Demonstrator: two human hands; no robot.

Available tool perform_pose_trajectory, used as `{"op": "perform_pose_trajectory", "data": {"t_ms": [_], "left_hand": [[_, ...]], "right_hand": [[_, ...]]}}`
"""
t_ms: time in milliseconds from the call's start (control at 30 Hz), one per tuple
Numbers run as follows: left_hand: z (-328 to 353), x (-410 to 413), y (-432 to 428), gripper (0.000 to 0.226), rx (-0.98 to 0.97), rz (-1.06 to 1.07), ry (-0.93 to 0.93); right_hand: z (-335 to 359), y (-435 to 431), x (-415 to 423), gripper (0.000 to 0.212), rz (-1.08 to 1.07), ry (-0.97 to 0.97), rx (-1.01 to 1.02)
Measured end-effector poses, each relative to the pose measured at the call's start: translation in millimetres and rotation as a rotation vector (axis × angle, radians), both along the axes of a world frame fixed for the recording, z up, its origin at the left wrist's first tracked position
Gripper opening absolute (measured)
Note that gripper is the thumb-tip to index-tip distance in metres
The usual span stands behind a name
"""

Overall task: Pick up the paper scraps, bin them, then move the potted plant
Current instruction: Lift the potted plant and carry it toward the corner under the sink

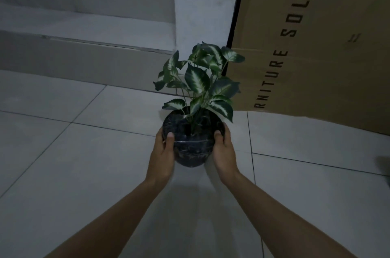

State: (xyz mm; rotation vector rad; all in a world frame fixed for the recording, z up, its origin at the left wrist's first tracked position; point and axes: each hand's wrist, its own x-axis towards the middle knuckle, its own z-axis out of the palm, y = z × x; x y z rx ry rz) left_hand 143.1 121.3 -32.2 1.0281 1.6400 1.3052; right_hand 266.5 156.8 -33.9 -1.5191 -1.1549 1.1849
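The potted plant (193,148) has a dark round pot and green leaves with white veins, and it sits in the middle of the head view above the tiled floor. My left hand (163,152) grips the pot's left side, thumb on the rim. My right hand (223,150) grips the right side in the same way. Whether the pot's base touches the floor I cannot tell. No paper scraps or bin are in view.
A large brown cardboard box (316,46) with black lettering stands at the right, close behind the leaves. A white wall corner (202,4) rises behind the plant. Grey steps (84,25) run along the back left. Light floor tiles (73,162) spread around me.
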Motion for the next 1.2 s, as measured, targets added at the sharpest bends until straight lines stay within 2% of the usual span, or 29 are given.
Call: {"op": "perform_pose_trajectory", "data": {"t_ms": [133, 233, 300, 367, 467, 600, 667, 733, 833, 967, 1033, 1067, 1133, 1167, 1200], "left_hand": [[-14.0, -1.5, 2.2, 0.049, 0.032, 0.015, -0.057], [-15.9, 1.1, 4.4, 0.053, 0.059, -0.006, -0.187], [-15.4, 1.3, 8.8, 0.048, 0.049, 0.009, -0.293], [-10.9, 1.7, 12.6, 0.051, 0.047, 0.011, -0.320], [-16.4, 1.0, 19.5, 0.055, 0.034, 0.024, -0.276], [-43.9, -11.5, 31.6, 0.070, -0.235, 0.073, -0.130], [-58.6, -14.8, 35.0, 0.060, -0.346, 0.151, 0.013], [-70.4, -17.4, 41.2, 0.053, -0.315, 0.250, 0.014], [-78.0, -14.5, 44.6, 0.053, -0.311, 0.150, -0.094], [-68.9, -3.6, 46.3, 0.047, -0.306, -0.036, -0.003], [-61.2, -0.5, 44.8, 0.049, -0.304, -0.043, -0.006], [-61.7, 0.2, 44.5, 0.055, -0.297, -0.037, -0.038], [-73.9, -3.4, 47.9, 0.082, -0.322, 0.005, -0.155], [-81.7, -4.6, 49.9, 0.085, -0.320, 0.042, -0.246], [-84.2, -5.6, 51.2, 0.077, -0.311, 0.062, -0.345]], "right_hand": [[-1.4, 4.2, 0.1, 0.040, 0.003, -0.001, -0.001], [-2.9, 3.4, 0.8, 0.039, 0.003, 0.051, -0.007], [-3.0, 2.8, 3.0, 0.038, 0.023, 0.117, -0.025], [-3.5, 1.8, 7.7, 0.036, 0.024, 0.270, -0.061], [-11.6, 6.2, 14.7, 0.043, 0.026, 0.398, -0.124], [-24.6, 13.6, 19.1, 0.035, -0.009, 0.355, -0.148], [-28.3, 15.9, 20.2, 0.046, 0.004, 0.299, -0.139], [-29.4, 16.1, 19.9, 0.054, 0.029, 0.274, -0.125], [-31.5, 18.6, 19.0, 0.040, 0.032, 0.196, -0.162], [-29.2, 18.4, 12.3, 0.032, 0.005, 0.207, -0.207], [-28.1, 17.5, 12.8, 0.034, 0.002, 0.234, -0.233], [-27.7, 16.7, 13.6, 0.037, 0.004, 0.253, -0.255], [-26.7, 15.0, 15.2, 0.040, 0.007, 0.308, -0.292], [-25.0, 13.6, 15.6, 0.041, 0.008, 0.346, -0.306], [-22.4, 12.3, 15.2, 0.043, 0.007, 0.397, -0.321]]}}
